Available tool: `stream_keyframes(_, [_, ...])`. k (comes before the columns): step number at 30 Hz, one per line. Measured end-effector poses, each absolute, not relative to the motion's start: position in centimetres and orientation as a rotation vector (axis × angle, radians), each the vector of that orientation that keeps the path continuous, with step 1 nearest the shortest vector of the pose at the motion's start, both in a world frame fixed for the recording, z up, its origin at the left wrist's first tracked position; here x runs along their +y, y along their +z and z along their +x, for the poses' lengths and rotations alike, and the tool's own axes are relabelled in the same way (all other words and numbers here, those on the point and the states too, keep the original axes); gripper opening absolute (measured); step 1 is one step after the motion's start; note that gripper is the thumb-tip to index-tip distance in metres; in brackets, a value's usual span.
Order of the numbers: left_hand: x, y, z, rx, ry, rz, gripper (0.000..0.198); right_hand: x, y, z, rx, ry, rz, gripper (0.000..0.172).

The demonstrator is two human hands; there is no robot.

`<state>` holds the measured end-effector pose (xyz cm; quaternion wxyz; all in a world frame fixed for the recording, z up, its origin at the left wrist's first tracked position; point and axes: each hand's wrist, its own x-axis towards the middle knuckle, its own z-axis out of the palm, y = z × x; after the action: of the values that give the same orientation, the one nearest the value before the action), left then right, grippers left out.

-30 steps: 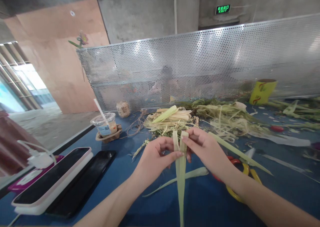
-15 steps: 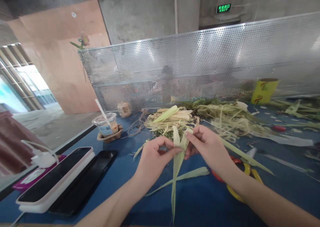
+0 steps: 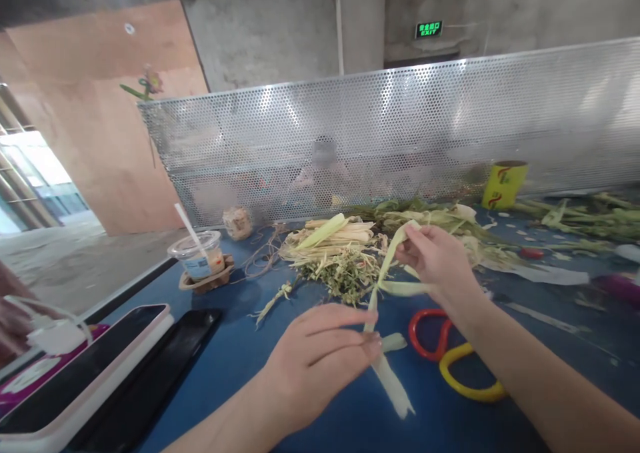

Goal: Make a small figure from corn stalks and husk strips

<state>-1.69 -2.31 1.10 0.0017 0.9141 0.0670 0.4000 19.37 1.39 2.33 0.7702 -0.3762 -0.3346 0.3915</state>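
Note:
My two hands pull a pale green leaf strip (image 3: 384,274) apart over the blue table (image 3: 240,346). My left hand (image 3: 320,363) pinches the lower part of the strip near the table, its end sticking out below the fingers. My right hand (image 3: 437,260) is raised further back and pinches the upper end, with another strip curling under it. A pile of cut leaves and stalks (image 3: 340,243) lies just behind both hands.
Red and yellow scissor handles (image 3: 450,353) lie under my right forearm. Two phones (image 3: 100,366) lie at the left front, a plastic cup with a spoon (image 3: 197,256) behind them. A perforated metal screen (image 3: 380,133) closes the table's back, a yellow cup (image 3: 503,183) beside it.
My hands were close together, holding the strip's two tips side by side. Now they have drawn apart: the left hand came down toward me, the right went up and back, splitting the strip.

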Motion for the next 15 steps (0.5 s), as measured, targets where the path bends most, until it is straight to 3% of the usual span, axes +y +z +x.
stream_keyframes(4, [-2.7, 1.8, -2.1, 0.063, 0.865, 2.725, 0.028, 2.3, 2.9, 22.2, -0.665, 0.723, -0.773, 0.023])
stream_keyframes(9, [-3.1, 3.2, -3.2, 0.17, 0.342, 2.306, 0.012, 3.0, 3.3, 24.8, -0.606, 0.639, -0.734, 0.024])
stream_keyframes(11, [-2.7, 3.6, -3.4, 0.365, 0.4, 2.188, 0.008, 3.1, 3.2, 24.9, -0.629, 0.689, -0.747, 0.022])
stream_keyframes(15, [-0.8, 3.7, -3.2, 0.803, 0.638, 1.884, 0.02, 2.9, 2.8, 23.2, -0.762, 0.89, -0.807, 0.015])
